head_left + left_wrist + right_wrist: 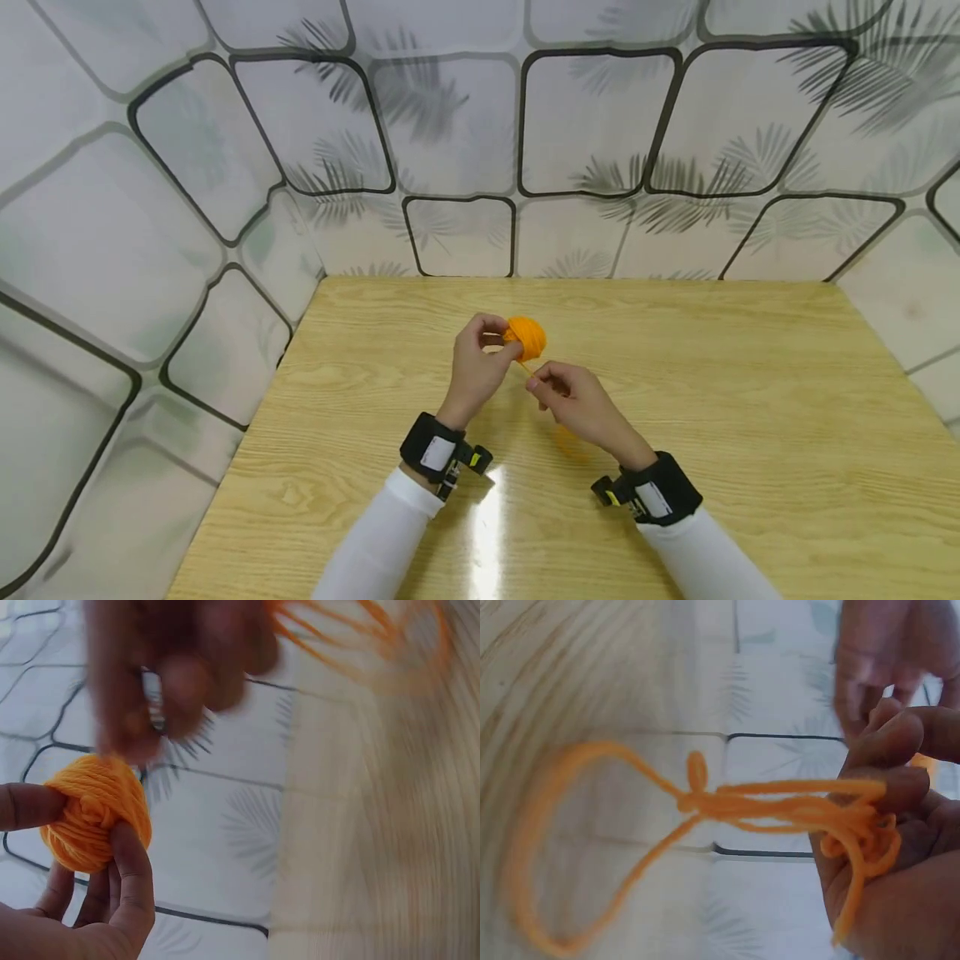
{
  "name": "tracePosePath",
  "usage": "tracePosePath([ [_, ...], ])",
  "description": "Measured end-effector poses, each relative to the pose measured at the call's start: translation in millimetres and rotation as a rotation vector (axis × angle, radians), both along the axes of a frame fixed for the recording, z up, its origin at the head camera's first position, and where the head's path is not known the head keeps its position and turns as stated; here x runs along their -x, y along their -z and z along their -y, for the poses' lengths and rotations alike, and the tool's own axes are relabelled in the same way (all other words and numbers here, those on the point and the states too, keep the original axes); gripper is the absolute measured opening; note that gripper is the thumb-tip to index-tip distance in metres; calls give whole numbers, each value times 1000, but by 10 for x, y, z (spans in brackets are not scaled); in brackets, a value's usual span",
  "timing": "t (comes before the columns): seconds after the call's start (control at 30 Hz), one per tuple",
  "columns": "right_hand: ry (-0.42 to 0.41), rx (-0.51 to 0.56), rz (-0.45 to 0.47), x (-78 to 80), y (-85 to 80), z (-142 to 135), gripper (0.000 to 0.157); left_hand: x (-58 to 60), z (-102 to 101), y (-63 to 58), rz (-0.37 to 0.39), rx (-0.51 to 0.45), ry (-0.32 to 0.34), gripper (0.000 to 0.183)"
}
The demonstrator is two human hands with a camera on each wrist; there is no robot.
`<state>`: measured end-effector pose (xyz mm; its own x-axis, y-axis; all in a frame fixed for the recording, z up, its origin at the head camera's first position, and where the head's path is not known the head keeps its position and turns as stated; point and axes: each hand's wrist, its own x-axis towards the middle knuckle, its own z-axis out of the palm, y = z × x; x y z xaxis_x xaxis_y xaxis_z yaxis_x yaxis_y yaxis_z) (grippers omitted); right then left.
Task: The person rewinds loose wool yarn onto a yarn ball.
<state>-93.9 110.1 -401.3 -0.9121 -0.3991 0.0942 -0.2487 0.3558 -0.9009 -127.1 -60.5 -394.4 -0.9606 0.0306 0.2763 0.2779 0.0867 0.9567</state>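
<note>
An orange ball of yarn [527,337] is held up over the table by my left hand [478,367]. In the left wrist view the thumb and fingers grip the ball [96,802] from both sides, its wound strands showing between them. My right hand [581,402] is just below and to the right, pinching the yarn strand [527,367] that runs from the ball. In the right wrist view a tangle of loose orange yarn [780,806] lies against the right palm, and a long loop hangs from it. The right hand [187,667] is blurred in the left wrist view.
Both hands are over a light wooden table [712,400]. A patterned cloth [592,117] with dark outlines and leaf prints rises behind it and along the sides. Each wrist wears a black strap [663,490] with a small camera.
</note>
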Motion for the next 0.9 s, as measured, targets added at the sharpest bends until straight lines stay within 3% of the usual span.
tracePosePath([
  [0.1, 24, -74, -91, -84, -183, -34, 17, 42, 26, 64, -100, 165, 5, 25],
  [0.23, 23, -84, -158, -104, -419, -122, 18, 24, 51, 128, -200, 289, 90, 26],
  [0.37, 14, -15, -139, 16, -525, -231, 25, -73, 43, 141, -249, 327, 165, 27],
  [0.47, -11, 95, -58, 156, -513, -290, 28, -184, 28, 126, -229, 316, 190, 26],
  [0.57, -42, 210, 35, 284, -423, -323, 28, -303, 16, 95, -155, 239, 244, 24],
  [0.73, -98, 287, 103, 388, -152, -316, 26, -423, 9, -10, -41, -37, 360, 24],
  [0.83, -130, 284, 125, 369, 10, -269, 26, -428, 24, -88, 4, -182, 375, 26],
  [0.9, -133, 262, 128, 322, 85, -223, 26, -407, 35, -119, 41, -252, 349, 27],
])
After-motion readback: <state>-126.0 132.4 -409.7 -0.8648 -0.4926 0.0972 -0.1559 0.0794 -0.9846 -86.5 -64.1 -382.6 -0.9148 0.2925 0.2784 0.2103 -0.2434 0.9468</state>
